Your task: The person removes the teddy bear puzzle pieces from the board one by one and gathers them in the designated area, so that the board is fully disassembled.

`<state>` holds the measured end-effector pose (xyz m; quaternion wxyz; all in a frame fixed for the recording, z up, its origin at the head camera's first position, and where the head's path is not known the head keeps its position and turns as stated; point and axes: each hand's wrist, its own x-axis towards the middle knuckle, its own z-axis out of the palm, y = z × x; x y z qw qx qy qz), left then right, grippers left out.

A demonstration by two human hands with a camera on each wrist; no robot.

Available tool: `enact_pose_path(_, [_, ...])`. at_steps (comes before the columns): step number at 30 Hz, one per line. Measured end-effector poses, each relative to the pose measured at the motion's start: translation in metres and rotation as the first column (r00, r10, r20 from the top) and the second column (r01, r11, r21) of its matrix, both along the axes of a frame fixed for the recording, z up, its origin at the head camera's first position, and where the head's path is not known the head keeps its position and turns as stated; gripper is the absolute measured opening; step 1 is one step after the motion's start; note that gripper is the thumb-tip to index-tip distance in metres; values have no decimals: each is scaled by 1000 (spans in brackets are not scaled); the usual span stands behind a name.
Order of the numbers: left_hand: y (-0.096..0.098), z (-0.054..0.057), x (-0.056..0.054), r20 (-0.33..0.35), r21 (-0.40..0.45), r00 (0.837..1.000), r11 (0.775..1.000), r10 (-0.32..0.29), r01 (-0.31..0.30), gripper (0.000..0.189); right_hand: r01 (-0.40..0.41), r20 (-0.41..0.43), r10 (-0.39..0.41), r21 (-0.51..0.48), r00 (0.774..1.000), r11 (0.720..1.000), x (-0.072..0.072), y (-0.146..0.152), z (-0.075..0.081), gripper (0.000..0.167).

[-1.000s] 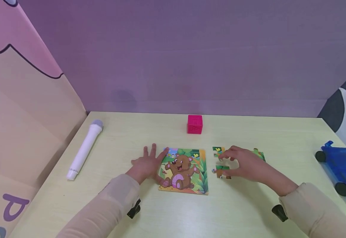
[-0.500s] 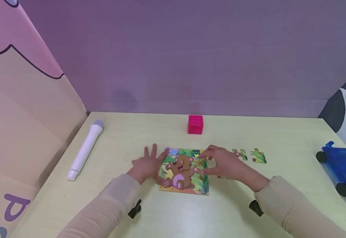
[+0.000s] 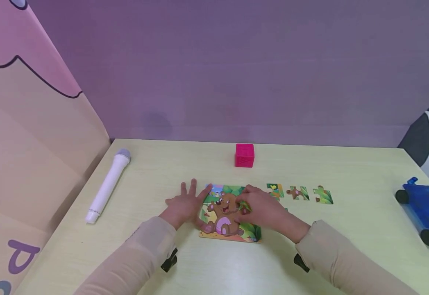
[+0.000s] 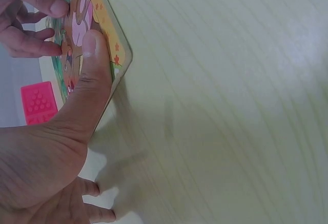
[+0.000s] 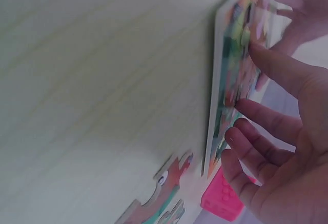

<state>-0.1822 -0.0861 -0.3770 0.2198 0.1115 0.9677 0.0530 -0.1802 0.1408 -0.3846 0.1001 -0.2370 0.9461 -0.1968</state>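
A square bear jigsaw puzzle (image 3: 222, 225) lies flat on the table in front of me. My left hand (image 3: 186, 207) rests at its left side, fingers spread, with the thumb (image 4: 95, 62) on the puzzle near a corner. Over the puzzle's right half, my right hand (image 3: 264, 209) touches the picture with thumb and fingertips held apart; no lifted piece shows between them. To the right lie loose pieces: one with a duck (image 3: 275, 189), one brown and green (image 3: 298, 193) and a mostly green one (image 3: 323, 195). My right hand largely hides another bear piece (image 5: 166, 183).
A pink cube (image 3: 244, 155) stands behind the puzzle. A white toy microphone (image 3: 108, 186) lies at the left, and a blue toy vehicle (image 3: 426, 213) is at the table's right edge. A purple wall (image 3: 236, 73) rises behind the table (image 3: 162, 164).
My right hand has moved left from above the loose pieces, past the puzzle's right edge, onto its right half. The loose pieces stay in place. My left hand has kept its position.
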Motion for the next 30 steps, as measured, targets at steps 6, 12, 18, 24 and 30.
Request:
enact_pose_path(6, [1, -1, 0, 0, -5, 1000, 1000, 2, -2, 122, 7, 5, -6, -12, 1000, 1000, 3, -3, 3, 34])
enact_pose_path(12, [1, 0, -1, 4, -23, 1000, 1000, -4, 4, 122, 18, 33, -16, -39, 999, 999, 3, -5, 4, 35])
enact_pose_path(18, [0, 0, 0, 8, -28, 1000, 1000, -8, 8, 122, 23, 39, -20, -73, 999, 997, 2, -6, 1, 36])
enact_pose_path(24, [0, 0, 0, 10, -19, 1000, 1000, -4, 5, 122, -18, -65, 16, -26, 998, 999, 3, -6, 0, 36])
enact_pose_path(30, [1, 2, 1, 8, -22, 1000, 1000, -9, 9, 121, -53, -226, 60, 40, 972, 998, 4, -5, 0, 36])
